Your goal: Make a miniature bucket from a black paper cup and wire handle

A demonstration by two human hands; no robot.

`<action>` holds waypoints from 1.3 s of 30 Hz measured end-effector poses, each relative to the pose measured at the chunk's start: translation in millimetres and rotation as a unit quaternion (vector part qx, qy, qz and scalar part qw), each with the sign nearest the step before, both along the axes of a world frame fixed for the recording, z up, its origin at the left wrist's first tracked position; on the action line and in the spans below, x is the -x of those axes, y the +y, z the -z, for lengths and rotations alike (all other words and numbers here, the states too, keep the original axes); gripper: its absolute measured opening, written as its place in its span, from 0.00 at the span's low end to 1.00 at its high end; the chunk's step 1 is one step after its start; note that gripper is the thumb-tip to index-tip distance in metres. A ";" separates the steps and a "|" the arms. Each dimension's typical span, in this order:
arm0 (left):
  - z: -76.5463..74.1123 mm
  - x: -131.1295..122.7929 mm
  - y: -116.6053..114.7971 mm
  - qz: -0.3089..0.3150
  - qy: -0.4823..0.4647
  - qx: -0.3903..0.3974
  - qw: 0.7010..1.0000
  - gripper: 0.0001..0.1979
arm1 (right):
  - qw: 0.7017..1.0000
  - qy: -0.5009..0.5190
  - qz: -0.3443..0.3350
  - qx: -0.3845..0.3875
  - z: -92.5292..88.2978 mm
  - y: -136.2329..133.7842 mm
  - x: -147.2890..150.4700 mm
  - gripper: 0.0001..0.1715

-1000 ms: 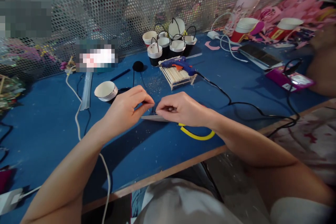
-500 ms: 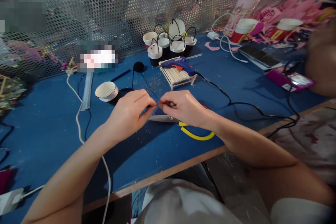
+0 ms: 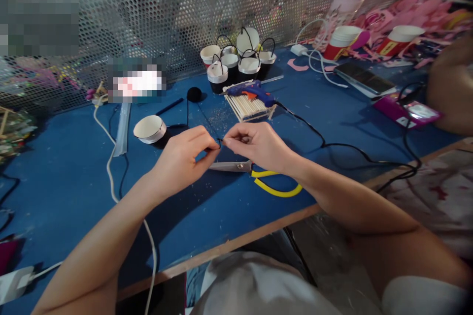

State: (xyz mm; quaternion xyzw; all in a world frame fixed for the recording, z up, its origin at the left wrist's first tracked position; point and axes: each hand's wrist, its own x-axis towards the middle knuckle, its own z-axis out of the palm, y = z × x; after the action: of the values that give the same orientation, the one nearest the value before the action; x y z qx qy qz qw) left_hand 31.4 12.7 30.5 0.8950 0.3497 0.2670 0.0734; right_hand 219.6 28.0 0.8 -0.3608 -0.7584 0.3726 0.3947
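My left hand (image 3: 186,155) is pinched closed on a thin black cord (image 3: 220,141). Facing it, my right hand (image 3: 258,145) pinches the same cord, and a short piece shows between the fingertips. Beneath the hands lie scissors (image 3: 279,193) with yellow handles, their blades pointing left. Just left of my left hand, a paper cup (image 3: 151,129) with a white upper part and black lower part is partly hidden behind it. A ball of black yarn (image 3: 194,94) sits beyond the hands, a strand running down from it towards the cup.
A blue glue gun (image 3: 251,89) rests on a small stick rack (image 3: 246,108), its black cable trailing right. Several cups with black loop handles (image 3: 249,65) stand behind. Glue sticks (image 3: 122,128) and a white cable (image 3: 110,167) lie left; a phone (image 3: 364,78) lies right, near another person's arm (image 3: 449,83).
My right hand has shifted slightly up and its fingers have loosened a little, so more of the black cord shows between the hands. My left hand has barely moved.
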 end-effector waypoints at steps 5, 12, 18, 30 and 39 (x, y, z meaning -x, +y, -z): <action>-3.7 1.2 -1.6 0.003 0.040 -0.030 0.999 0.06 | 0.987 -0.092 -0.051 -0.119 -1.3 -4.4 0.9 0.08; 0.1 7.9 10.4 -0.011 -0.031 0.083 0.996 0.06 | 0.993 -0.029 -0.114 0.009 -8.2 -4.4 -3.0 0.09; 4.7 1.0 4.3 -0.004 -0.018 0.019 1.000 0.06 | 0.999 -0.024 -0.007 -0.038 -2.7 0.4 -2.2 0.09; 0.8 5.6 9.2 -0.013 -0.035 0.085 0.996 0.06 | 0.995 -0.021 -0.100 0.005 -7.6 -2.7 -4.8 0.09; 0.0 -0.8 -1.7 -0.005 0.017 -0.040 0.999 0.06 | 0.997 -0.050 0.001 -0.058 -3.1 -0.9 -1.3 0.08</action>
State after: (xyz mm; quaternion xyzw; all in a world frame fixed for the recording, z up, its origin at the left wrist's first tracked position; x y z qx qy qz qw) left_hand 32.2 11.0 30.5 0.9000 0.3442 0.2658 0.0304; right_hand 220.9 27.1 3.9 -0.3564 -0.7973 0.3084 0.3770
